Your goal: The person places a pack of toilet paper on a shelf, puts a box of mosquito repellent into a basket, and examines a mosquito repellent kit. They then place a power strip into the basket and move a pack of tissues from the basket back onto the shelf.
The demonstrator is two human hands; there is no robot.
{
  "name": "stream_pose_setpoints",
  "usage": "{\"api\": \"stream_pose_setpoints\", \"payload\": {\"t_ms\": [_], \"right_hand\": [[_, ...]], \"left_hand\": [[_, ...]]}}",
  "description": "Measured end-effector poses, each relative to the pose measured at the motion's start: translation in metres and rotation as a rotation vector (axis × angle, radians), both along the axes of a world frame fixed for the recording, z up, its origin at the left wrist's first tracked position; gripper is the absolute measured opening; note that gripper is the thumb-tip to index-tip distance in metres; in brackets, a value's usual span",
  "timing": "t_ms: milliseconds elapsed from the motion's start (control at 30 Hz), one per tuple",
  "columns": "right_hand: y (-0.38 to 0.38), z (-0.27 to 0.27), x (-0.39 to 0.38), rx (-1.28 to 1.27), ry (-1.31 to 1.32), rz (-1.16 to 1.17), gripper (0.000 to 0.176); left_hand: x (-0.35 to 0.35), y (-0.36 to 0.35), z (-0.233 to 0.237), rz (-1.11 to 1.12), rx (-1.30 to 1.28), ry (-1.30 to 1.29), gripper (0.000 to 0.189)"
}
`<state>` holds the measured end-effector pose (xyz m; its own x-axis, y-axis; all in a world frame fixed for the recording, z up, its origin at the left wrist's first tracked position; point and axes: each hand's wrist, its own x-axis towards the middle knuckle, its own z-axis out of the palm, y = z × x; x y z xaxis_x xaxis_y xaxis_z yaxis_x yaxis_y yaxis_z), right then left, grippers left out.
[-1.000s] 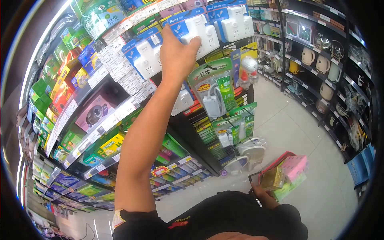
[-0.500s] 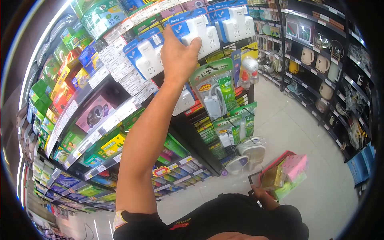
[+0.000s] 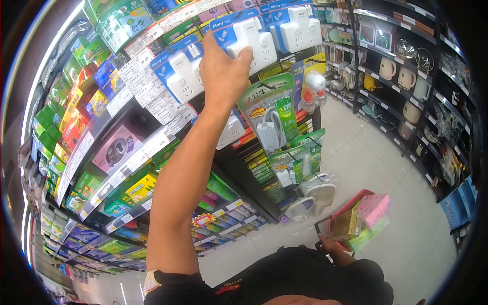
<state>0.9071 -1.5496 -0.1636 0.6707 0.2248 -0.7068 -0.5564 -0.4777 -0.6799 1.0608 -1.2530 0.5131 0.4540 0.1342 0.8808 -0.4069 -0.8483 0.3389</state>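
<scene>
From my remote seat I see the left hand raised high to the hanging display, its back toward the camera. It has hold of a white socket adapter pack on a blue card. The thumb is pressed on the lower left corner of the white body. The fingers run up along the card's left edge and look to pass behind it, so the grasp is a pinch, closed on the pack, not a full wrap. The pack lies just right of and slightly above the palm, and its long axis hangs roughly upright from the rack. A second adapter pack hangs just beside it on the right and a third lower on the left, next to rows of price tags. Directly below the wrist hangs a green power-strip package. The right hand is well apart, low by my torso, and seems closed on the dark handle of a red shopping basket, though its fingers are too small to read well. The basket carries a pink box and other cartons. Of the two hands, only the left is anywhere near the pack. Kettles line the dark shelves across the aisle.
</scene>
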Motion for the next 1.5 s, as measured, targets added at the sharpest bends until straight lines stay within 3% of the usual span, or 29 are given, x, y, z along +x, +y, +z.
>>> {"api": "stream_pose_setpoints", "payload": {"t_ms": [67,200,567,667,800,967,1067,1167,1333,1400,1500], "right_hand": [[0.001,0.016,-0.001,-0.028,-0.049,0.009,0.082],[-0.001,-0.015,0.002,0.010,0.000,0.008,0.081],[-0.007,-0.039,0.008,0.010,0.044,0.020,0.078],[-0.006,0.009,0.008,0.071,0.086,0.004,0.077],[-0.009,-0.023,0.009,0.082,0.065,-0.011,0.075],[-0.003,0.026,0.007,0.059,0.073,-0.006,0.074],[-0.006,-0.009,0.010,0.086,-0.036,0.062,0.074],[-0.005,-0.004,0.008,0.068,0.035,0.035,0.071],[0.001,0.040,0.004,0.124,0.033,0.005,0.064],[-0.001,0.028,0.007,0.135,0.111,-0.011,0.063],[0.007,0.078,0.007,0.071,0.110,0.023,0.062]], "left_hand": [[0.001,0.000,-0.001,-0.006,-0.011,-0.008,0.071],[-0.003,-0.004,0.002,-0.008,-0.021,0.028,0.069],[0.000,0.000,-0.001,-0.063,-0.032,0.002,0.073],[0.001,0.002,-0.002,-0.066,-0.032,0.011,0.075],[0.003,0.003,-0.003,-0.011,-0.020,0.008,0.075],[0.004,0.003,-0.003,-0.036,-0.019,-0.018,0.073],[0.003,0.002,-0.004,-0.105,-0.042,-0.025,0.071],[0.001,0.003,-0.005,-0.063,0.046,-0.072,0.069],[-0.001,0.010,-0.017,-0.118,-0.050,-0.002,0.080],[-0.013,0.007,-0.031,-0.050,0.007,-0.068,0.078],[-0.045,0.004,-0.054,-0.053,0.138,-0.155,0.078]]}}
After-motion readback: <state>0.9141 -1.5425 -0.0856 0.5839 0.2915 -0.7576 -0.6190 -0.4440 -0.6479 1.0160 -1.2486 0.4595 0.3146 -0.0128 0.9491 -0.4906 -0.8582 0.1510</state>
